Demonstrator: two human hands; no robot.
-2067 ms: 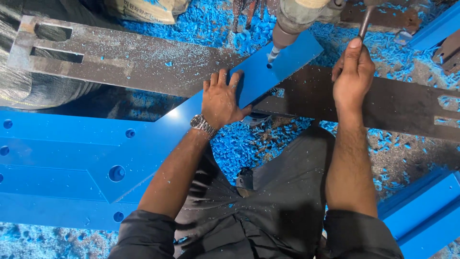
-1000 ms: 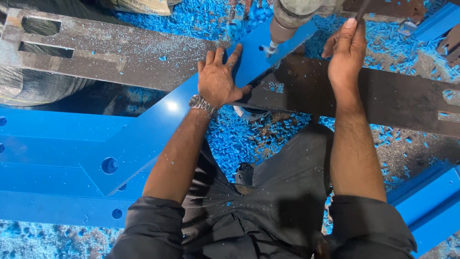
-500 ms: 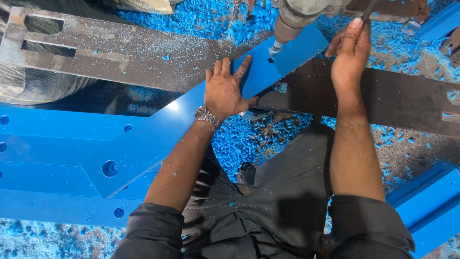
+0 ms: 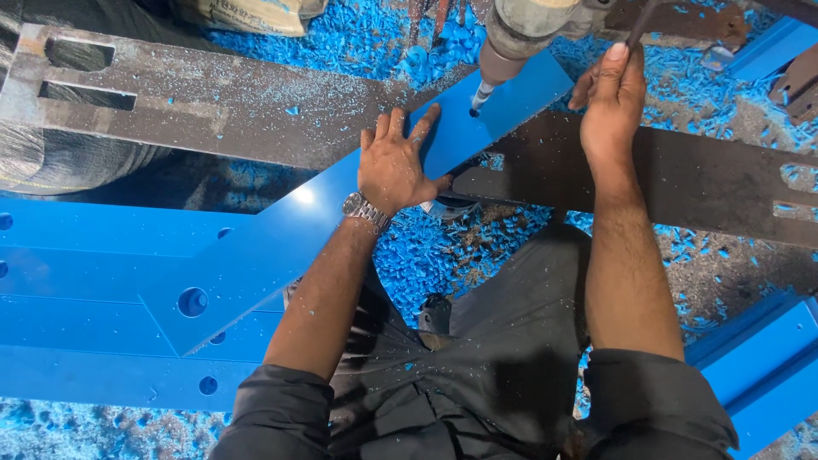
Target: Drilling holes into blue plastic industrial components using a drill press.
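A long blue flat bar (image 4: 281, 230) lies slanted across a dark steel table (image 4: 221, 106). My left hand (image 4: 396, 166), with a wristwatch, presses flat on the bar with spread fingers, just left of the drill bit (image 4: 480, 98). The bit comes down from a pale drill spindle (image 4: 528, 25) and its tip touches the bar near the bar's far end. My right hand (image 4: 612, 98) reaches up at the top right and curls around a thin dark lever (image 4: 641, 21).
Blue shavings (image 4: 426, 255) cover the floor and the machine bed. More blue bars with drilled holes (image 4: 77, 298) are stacked at the left. Another blue bar (image 4: 758, 366) lies at the lower right. A slotted steel plate (image 4: 716, 183) runs to the right.
The view has shifted slightly. The drill bit has come down onto the blue bar's end. My left hand stays flat on the bar, and my right hand stays on the lever.
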